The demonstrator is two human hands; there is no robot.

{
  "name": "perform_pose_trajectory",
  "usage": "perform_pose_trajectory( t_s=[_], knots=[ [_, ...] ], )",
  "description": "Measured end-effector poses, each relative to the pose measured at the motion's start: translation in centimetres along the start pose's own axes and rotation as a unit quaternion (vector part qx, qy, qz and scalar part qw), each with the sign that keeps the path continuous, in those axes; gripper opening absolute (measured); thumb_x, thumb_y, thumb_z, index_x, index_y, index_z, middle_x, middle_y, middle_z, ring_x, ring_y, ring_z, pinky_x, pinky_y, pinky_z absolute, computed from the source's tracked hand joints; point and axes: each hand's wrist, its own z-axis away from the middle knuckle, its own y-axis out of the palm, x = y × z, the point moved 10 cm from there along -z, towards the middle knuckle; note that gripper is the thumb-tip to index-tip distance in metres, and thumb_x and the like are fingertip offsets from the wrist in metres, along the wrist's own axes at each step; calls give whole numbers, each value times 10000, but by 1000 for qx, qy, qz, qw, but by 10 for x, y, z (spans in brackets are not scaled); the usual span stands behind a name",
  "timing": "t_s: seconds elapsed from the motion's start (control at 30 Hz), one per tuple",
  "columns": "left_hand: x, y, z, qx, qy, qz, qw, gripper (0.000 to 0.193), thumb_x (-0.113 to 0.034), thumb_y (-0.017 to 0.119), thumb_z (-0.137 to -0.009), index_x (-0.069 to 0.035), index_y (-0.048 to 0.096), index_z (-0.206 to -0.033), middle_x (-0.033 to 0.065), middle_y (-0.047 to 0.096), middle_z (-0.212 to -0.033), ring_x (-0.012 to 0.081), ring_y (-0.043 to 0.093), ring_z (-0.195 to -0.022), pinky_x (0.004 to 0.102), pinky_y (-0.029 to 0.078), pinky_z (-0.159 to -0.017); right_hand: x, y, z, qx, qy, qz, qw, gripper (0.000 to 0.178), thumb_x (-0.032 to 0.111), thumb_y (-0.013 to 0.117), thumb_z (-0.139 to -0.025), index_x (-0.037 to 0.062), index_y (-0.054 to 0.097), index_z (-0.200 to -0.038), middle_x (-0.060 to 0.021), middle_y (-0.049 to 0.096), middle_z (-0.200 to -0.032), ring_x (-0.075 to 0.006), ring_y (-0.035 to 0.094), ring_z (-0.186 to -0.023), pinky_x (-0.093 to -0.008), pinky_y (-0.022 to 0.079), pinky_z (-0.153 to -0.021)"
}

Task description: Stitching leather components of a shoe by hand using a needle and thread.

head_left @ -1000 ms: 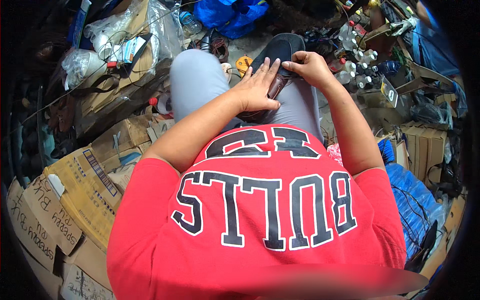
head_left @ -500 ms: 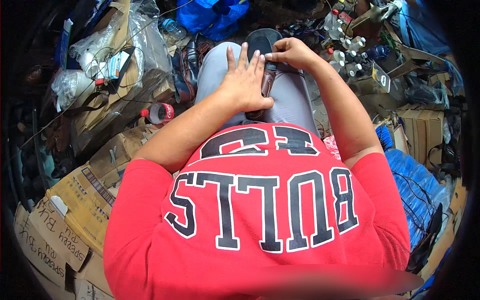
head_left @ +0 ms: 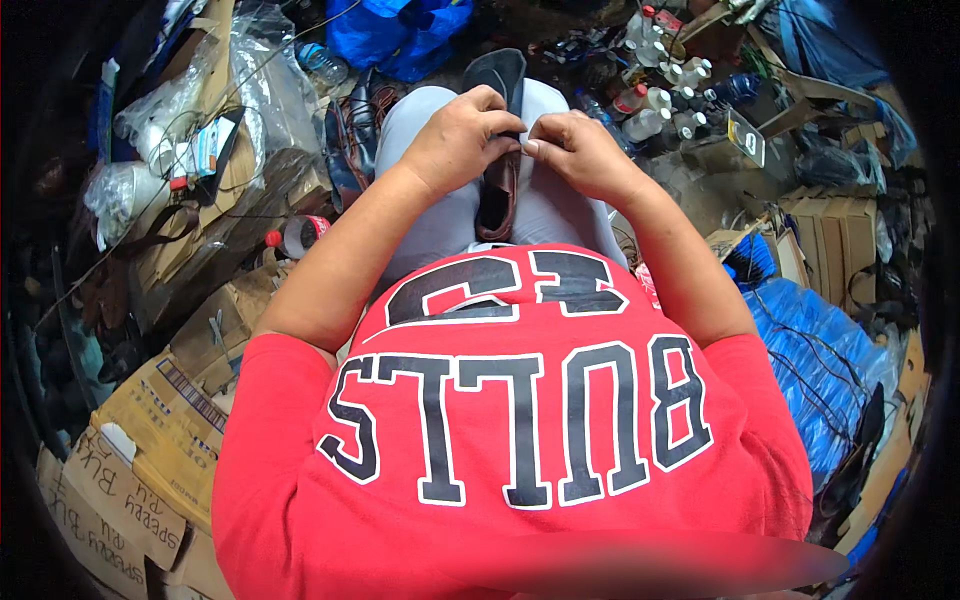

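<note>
A dark brown shoe [head_left: 498,195] lies lengthwise between my thighs, its opening toward me. At its far end a black sole [head_left: 497,70] stands up, partly hidden by my fingers. My left hand [head_left: 458,140] grips the shoe's edge from the left, thumb and fingers bent against it. On the right, my right hand [head_left: 580,152] has its thumb and forefinger pinched together close to the shoe's side. Whatever sits in that pinch is too small to make out.
Brown-black shoes [head_left: 352,140] rest left of my knee, near a red-capped bottle [head_left: 303,236]. Several white-capped bottles [head_left: 665,105] crowd the far right. A blue plastic bag [head_left: 400,35] lies ahead; cardboard [head_left: 160,410] and a blue wrapped bundle [head_left: 815,360] flank me.
My left hand has gone from lying spread over the shoe to gripping its edge. The right hand has come down toward me, off the sole. The shoe has turned, its sole now tilted up.
</note>
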Motion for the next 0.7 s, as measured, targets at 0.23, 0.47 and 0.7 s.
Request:
perform_pose_trajectory(
  t_s=[0.23, 0.47, 0.7],
  knots=[
    [-17, 12, 2, 125, 14, 12, 992, 154, -190, 721, -711, -76, 646, -782, 66, 561, -905, 261, 516, -894, 371, 408, -780, 5, -9, 28, 179, 106, -270, 940, 380, 393, 563, -914, 33, 640, -819, 18, 586, -693, -60, 497, -611, -217, 393, -599],
    [-84, -21, 23, 165, 77, -20, 983, 240, -272, 687, -679, -59, 588, -635, 61, 540, -857, 248, 481, -1011, 382, 340, -828, -4, 4, 57, 294, 164, -166, 927, 404, 373, 591, -899, -2, 651, -759, -22, 634, -685, -90, 553, -630, -245, 449, -643],
    [-120, -160, 51, 56, 90, 417, 903, 358, -360, 690, -668, -125, 454, -535, -1, 484, -595, 151, 487, -606, 357, 319, -733, -65, -55, 63, 51, 238, 138, 960, 205, 273, 684, -696, 94, 600, -751, -69, 645, -717, -274, 629, -748, -413, 409, -716]
  ],
)
